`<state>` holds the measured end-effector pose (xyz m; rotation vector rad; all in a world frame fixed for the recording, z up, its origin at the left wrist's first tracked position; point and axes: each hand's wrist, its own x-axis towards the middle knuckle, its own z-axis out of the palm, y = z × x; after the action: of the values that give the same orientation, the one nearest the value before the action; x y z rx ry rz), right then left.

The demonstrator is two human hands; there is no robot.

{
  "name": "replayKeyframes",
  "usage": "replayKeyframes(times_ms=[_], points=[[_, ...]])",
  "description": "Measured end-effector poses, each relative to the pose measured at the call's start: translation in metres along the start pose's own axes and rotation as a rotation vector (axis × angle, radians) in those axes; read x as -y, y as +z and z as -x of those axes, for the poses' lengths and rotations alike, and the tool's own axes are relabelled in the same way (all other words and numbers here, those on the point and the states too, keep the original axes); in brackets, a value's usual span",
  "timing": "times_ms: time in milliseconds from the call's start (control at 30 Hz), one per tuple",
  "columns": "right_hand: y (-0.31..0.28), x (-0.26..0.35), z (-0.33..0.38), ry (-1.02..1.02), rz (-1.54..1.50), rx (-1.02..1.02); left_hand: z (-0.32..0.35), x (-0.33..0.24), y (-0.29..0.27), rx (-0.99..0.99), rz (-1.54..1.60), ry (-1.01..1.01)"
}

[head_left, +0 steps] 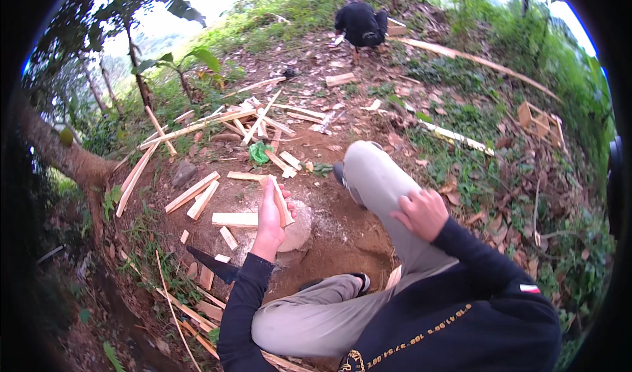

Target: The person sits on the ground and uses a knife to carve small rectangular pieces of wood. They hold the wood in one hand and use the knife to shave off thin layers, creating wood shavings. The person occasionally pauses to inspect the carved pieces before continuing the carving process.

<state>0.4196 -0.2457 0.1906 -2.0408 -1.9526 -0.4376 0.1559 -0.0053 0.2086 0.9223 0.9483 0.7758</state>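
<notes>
Left hand [266,219]: wrapped round a short block [283,204], fingertips showing past its far edge.
Block: held tilted up above the pale stump [300,232], perhaps so its face is easy to look over.
Right hand [422,213]: fingers loosely curled, resting by the raised knee [368,165]; I can't tell whether anything is inside.
Stump: on the dirt in front of the folded legs, pale dust around it, probably there for easy reach.
Board [232,220]: flat, left of the stump, its right end running behind the left wrist.
Blade [209,263]: dark, on the ground beside the left sleeve [245,293], which hides its other end.
Strips [210,123]: a crossed heap farther off, a green bag [259,152] near it.
Far side: a co-worker [361,22] crouches, back to us; a wooden frame [541,123] lies rightward.
In the way: knees hem in the stump's right side; offcuts [228,238] crowd its left.
</notes>
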Motion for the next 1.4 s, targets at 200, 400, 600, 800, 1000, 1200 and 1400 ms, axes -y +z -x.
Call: replayKeyframes(times_ms=[200, 400, 600, 800, 1000, 1200, 1400], points=[[0.054, -0.046, 0.004, -0.136, -0.047, 0.177, -0.007, 0.016, -0.014, -0.065, -0.033, -0.072], [0.046, -0.07, 0.035, -0.115, -0.172, 0.3, -0.024, 0.005, -0.032, -0.127, 0.055, -0.074], [0.059, -0.113, 0.042, -0.03, -0.28, 0.288, -0.082, -0.027, -0.058, -0.055, 0.191, -0.188], [0.038, -0.206, 0.057, 0.099, -0.252, 0.366, -0.079, -0.09, -0.016, -0.058, 0.271, 0.019], [0.02, -0.259, 0.059, 0.285, -0.279, 0.136, -0.071, -0.147, 0.007, -0.102, 0.015, 0.107], [0.04, -0.257, 0.042, 0.385, -0.357, 0.045, -0.061, -0.205, 0.028, -0.118, -0.264, 0.292], [0.044, -0.224, -0.024, 0.136, -0.453, 0.023, -0.06, -0.202, 0.038, -0.275, -0.502, 0.282]])
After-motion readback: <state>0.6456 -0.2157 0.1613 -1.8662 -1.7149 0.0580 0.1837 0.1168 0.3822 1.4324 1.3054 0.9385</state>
